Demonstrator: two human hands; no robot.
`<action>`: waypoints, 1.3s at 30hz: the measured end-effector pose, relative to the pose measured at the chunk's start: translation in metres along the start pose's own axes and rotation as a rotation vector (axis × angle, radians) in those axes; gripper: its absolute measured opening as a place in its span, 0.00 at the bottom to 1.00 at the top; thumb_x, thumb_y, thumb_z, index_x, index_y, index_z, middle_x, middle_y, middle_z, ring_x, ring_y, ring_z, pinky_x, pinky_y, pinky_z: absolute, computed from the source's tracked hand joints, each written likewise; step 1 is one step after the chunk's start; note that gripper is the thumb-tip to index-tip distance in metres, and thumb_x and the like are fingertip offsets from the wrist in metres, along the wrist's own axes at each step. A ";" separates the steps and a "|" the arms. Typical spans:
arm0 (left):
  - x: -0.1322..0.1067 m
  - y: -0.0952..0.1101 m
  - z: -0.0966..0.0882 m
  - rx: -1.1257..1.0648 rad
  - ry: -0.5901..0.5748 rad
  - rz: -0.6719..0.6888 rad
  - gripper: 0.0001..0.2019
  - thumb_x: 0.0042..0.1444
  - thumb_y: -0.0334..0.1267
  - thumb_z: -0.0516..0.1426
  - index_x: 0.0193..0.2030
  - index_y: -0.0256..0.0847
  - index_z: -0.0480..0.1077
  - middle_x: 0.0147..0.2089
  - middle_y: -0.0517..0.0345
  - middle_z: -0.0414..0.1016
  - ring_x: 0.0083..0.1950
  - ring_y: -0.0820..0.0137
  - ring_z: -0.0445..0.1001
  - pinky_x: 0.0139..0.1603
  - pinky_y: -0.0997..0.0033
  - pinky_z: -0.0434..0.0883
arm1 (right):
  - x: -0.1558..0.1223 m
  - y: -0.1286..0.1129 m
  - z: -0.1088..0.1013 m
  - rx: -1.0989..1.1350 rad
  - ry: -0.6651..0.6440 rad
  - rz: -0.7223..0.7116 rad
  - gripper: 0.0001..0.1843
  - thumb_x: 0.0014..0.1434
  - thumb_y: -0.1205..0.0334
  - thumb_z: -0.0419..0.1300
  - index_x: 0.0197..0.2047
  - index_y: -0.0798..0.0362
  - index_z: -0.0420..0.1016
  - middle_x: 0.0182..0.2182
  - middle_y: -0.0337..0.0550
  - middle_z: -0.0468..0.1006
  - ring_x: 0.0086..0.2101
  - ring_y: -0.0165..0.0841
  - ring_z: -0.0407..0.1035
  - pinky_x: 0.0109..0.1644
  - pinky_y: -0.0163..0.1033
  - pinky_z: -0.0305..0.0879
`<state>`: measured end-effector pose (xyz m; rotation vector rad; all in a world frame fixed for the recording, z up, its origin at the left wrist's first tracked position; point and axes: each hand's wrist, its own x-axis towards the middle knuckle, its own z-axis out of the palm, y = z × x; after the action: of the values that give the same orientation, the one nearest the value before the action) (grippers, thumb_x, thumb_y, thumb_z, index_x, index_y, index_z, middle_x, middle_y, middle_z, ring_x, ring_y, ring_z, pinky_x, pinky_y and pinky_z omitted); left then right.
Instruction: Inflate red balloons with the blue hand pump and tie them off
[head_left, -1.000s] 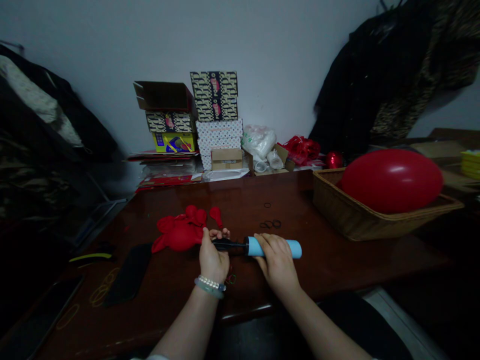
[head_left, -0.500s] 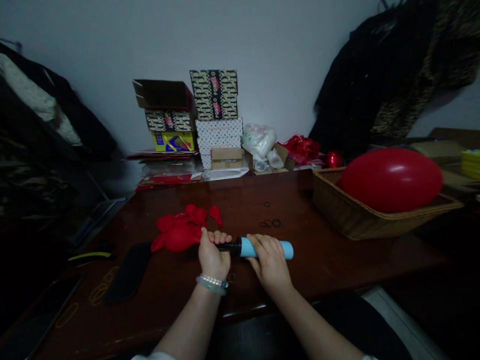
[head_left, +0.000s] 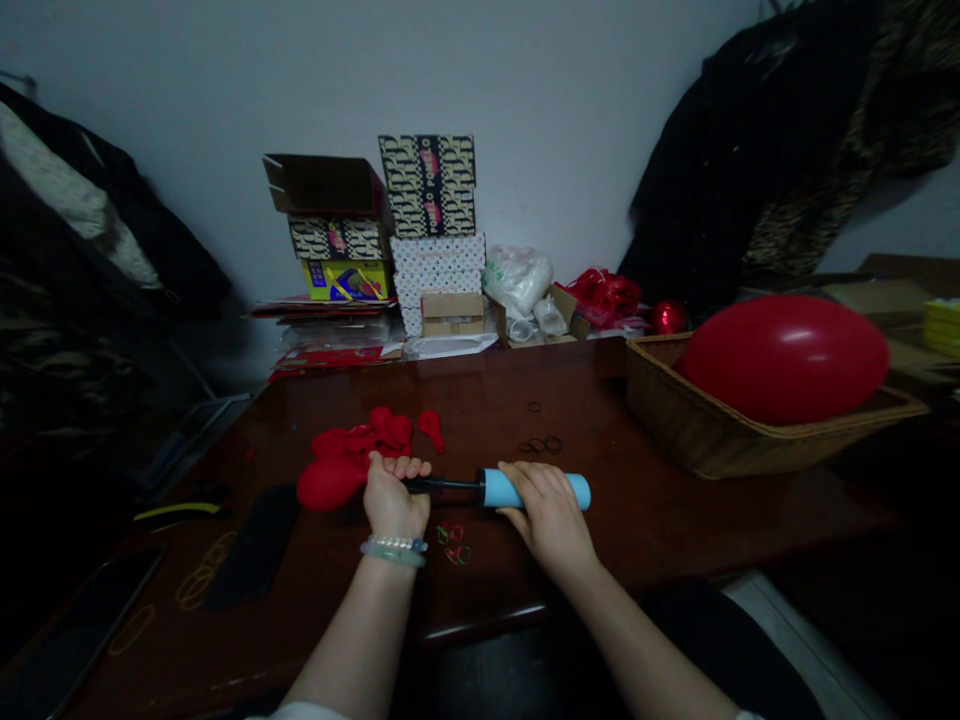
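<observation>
Head-worn camera is looking forward and down across a dark polished wooden table (head_left: 675, 530) from close behind the hands. Left hand (head_left: 394, 495) and right hand (head_left: 547, 515) are sitting lower centre of frame, with a white wall (head_left: 570, 130) filling the upper frame.

Left wrist (head_left: 391, 520): white beaded bracelet (head_left: 397, 543) above a pale green bangle (head_left: 391, 555). White sleeves (head_left: 300, 712) just show at bottom edge, forearms bare below them. Dark clothing (head_left: 720, 630) over lap.

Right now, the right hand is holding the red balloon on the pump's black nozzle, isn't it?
No, it's the left hand holding the red balloon on the pump's black nozzle, as the head view shows.
</observation>
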<state>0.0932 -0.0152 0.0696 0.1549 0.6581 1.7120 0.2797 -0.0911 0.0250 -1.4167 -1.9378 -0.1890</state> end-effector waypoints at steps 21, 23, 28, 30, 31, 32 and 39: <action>0.006 0.008 -0.001 -0.089 0.004 0.002 0.17 0.65 0.38 0.48 0.24 0.40 0.53 0.17 0.69 0.52 0.18 0.79 0.58 0.24 0.76 0.61 | -0.005 0.020 -0.009 -0.064 -0.018 0.037 0.27 0.57 0.60 0.62 0.60 0.50 0.64 0.49 0.47 0.73 0.49 0.41 0.65 0.61 0.54 0.57; 0.005 0.007 -0.001 -0.089 -0.017 0.010 0.17 0.65 0.38 0.48 0.23 0.40 0.53 0.17 0.69 0.52 0.18 0.79 0.58 0.24 0.76 0.61 | -0.006 0.020 -0.009 -0.069 -0.010 0.043 0.26 0.58 0.61 0.61 0.59 0.50 0.65 0.49 0.47 0.73 0.49 0.42 0.66 0.59 0.54 0.59; 0.002 0.005 -0.004 -0.084 -0.069 0.015 0.19 0.65 0.39 0.48 0.22 0.40 0.51 0.17 0.68 0.50 0.17 0.78 0.55 0.23 0.76 0.59 | -0.006 0.015 -0.009 -0.063 -0.007 0.047 0.25 0.58 0.61 0.60 0.59 0.49 0.65 0.49 0.48 0.73 0.48 0.42 0.66 0.55 0.51 0.62; -0.001 0.000 -0.004 -0.072 -0.077 0.007 0.19 0.65 0.40 0.48 0.22 0.40 0.51 0.17 0.68 0.49 0.17 0.78 0.54 0.23 0.75 0.59 | -0.006 0.010 -0.008 -0.063 -0.012 0.045 0.25 0.58 0.60 0.61 0.59 0.49 0.66 0.49 0.48 0.73 0.48 0.42 0.65 0.55 0.50 0.62; -0.004 -0.004 -0.005 -0.063 -0.081 0.003 0.19 0.65 0.40 0.48 0.22 0.41 0.51 0.17 0.68 0.49 0.17 0.78 0.54 0.23 0.75 0.59 | -0.007 0.007 -0.007 -0.064 -0.012 0.044 0.25 0.58 0.60 0.61 0.59 0.49 0.66 0.49 0.48 0.73 0.48 0.41 0.65 0.55 0.50 0.62; -0.006 -0.008 -0.005 -0.053 -0.084 -0.002 0.19 0.65 0.41 0.49 0.22 0.41 0.51 0.17 0.68 0.49 0.17 0.78 0.54 0.23 0.75 0.60 | -0.007 0.004 -0.005 -0.065 -0.012 0.044 0.25 0.58 0.60 0.61 0.59 0.49 0.66 0.49 0.48 0.73 0.48 0.41 0.66 0.54 0.50 0.62; -0.022 -0.037 -0.009 -0.023 -0.068 -0.046 0.19 0.64 0.42 0.50 0.23 0.40 0.54 0.19 0.67 0.52 0.20 0.77 0.57 0.26 0.73 0.63 | -0.012 -0.007 0.005 -0.040 -0.006 0.061 0.25 0.59 0.61 0.60 0.59 0.50 0.66 0.48 0.48 0.73 0.47 0.41 0.66 0.54 0.50 0.62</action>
<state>0.1270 -0.0348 0.0492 0.1803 0.5871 1.6626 0.2726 -0.1002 0.0159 -1.5023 -1.9023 -0.1958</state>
